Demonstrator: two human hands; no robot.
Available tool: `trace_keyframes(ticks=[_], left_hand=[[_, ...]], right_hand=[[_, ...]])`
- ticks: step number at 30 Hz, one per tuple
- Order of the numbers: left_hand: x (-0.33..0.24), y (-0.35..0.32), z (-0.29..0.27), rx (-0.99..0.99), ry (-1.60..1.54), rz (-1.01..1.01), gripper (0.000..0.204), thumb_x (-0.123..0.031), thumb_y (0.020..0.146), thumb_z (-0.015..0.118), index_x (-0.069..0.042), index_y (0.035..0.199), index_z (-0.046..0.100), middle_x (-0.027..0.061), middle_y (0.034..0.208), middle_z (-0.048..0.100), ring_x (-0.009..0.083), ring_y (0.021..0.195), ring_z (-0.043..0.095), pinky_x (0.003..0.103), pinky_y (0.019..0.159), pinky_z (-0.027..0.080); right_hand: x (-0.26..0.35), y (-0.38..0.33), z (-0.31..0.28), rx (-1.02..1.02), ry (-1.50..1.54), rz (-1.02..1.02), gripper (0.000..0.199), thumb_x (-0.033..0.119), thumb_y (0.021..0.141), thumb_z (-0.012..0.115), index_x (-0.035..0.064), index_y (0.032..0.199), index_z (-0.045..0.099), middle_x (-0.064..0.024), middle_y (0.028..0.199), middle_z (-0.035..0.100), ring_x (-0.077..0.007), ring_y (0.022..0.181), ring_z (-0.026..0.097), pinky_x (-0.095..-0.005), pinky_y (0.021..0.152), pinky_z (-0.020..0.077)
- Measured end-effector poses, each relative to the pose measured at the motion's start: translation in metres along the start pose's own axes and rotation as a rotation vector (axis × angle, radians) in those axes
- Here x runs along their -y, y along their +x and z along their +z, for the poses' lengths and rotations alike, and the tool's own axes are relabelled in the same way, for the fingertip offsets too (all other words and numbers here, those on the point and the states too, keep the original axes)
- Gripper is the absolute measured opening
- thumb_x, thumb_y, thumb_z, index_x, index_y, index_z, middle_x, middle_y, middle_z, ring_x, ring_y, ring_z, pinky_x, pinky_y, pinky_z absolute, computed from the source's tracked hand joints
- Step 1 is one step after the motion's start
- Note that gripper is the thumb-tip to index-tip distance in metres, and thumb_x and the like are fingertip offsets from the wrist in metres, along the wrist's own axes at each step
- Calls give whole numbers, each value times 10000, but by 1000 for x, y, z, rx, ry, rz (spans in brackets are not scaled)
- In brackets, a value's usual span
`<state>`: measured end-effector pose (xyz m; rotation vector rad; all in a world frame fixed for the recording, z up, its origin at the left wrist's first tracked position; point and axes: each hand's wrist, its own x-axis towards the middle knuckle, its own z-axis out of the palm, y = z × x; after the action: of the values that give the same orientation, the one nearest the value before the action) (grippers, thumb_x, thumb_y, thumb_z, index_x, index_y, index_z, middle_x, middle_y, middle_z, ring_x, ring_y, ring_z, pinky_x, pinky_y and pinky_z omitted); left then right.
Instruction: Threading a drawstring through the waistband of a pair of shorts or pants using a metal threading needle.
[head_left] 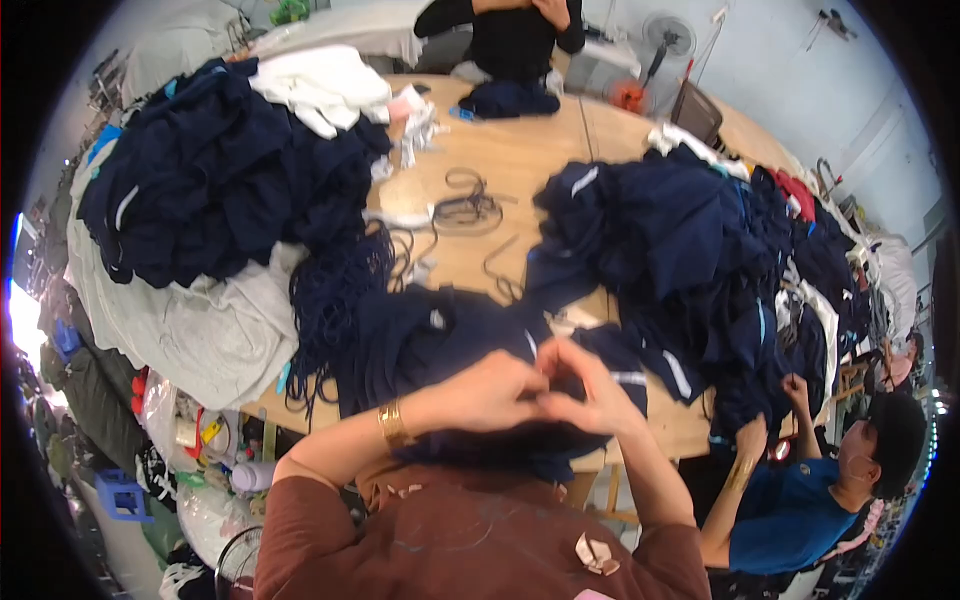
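My left hand [490, 392] and my right hand [578, 385] meet fingertip to fingertip over a dark navy garment [450, 340] lying at the near edge of the wooden table [520, 160]. Both hands pinch the garment's fabric close to a small white label. A gold bangle sits on my left wrist. What lies between the fingertips is hidden by the fingers. A bundle of dark navy cords [335, 290] lies just left of the garment.
A tall heap of navy garments [210, 170] sits at the left, another heap [690, 250] at the right. Loose black cords [465, 210] lie mid-table. A person in blue [800, 500] works at the right; a person in black [515, 40] stands at the far side.
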<state>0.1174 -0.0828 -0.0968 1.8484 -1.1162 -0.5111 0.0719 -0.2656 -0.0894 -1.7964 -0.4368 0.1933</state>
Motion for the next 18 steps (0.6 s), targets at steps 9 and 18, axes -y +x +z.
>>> trace_keyframes(ticks=[9, 18], left_hand=[[1, 1, -35, -164, -43, -25, 185, -90, 744, 697, 25, 767, 554, 115, 639, 507, 148, 579, 453, 278, 582, 410], [18, -26, -51, -207, 88, 20, 284, -45, 676, 737, 11, 683, 459, 76, 591, 378, 177, 538, 345, 285, 503, 322]], right_hand=[[-50, 26, -21, -144, 599, 224, 314, 366, 905, 466, 73, 854, 567, 34, 738, 499, -37, 685, 425, -165, 579, 282], [-40, -8, -45, -191, 222, 138, 173, 149, 861, 627, 15, 755, 601, 76, 703, 501, -13, 684, 431, -182, 626, 347]])
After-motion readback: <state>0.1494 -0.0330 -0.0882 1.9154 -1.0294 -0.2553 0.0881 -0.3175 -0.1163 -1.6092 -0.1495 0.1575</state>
